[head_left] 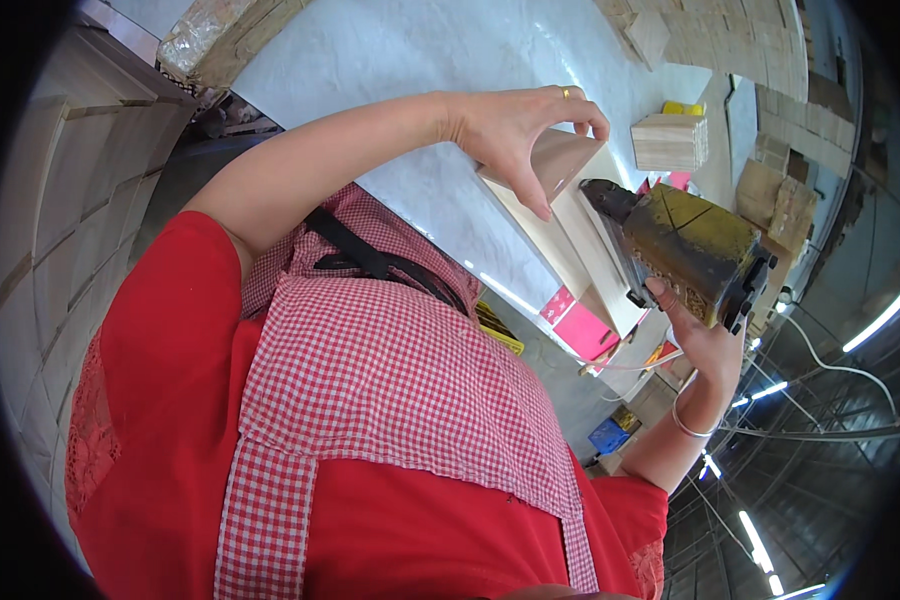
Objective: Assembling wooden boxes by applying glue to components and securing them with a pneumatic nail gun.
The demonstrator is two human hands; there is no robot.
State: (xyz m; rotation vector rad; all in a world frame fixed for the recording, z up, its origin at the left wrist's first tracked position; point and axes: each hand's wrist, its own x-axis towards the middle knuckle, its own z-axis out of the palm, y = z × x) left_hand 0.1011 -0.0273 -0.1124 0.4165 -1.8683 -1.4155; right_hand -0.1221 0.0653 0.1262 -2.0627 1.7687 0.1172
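Smooth, pale wood [566, 160] lies under the left hand [510, 125], by the near edge of the glossy desk [390, 70]; thumb and fingers arch over it, whether gripping I cannot tell. The right hand [705, 345] clasps the scuffed, boxy yellow-black tool [695, 235], its fingers mostly hidden behind it

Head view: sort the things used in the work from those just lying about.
In the work:
tan wooden piece, spanned by the left hand
yellow-and-black tool, held by the right hand
pale boards beside them

Apparently just lying about:
pale wood block
blue container
upper-right wood stack
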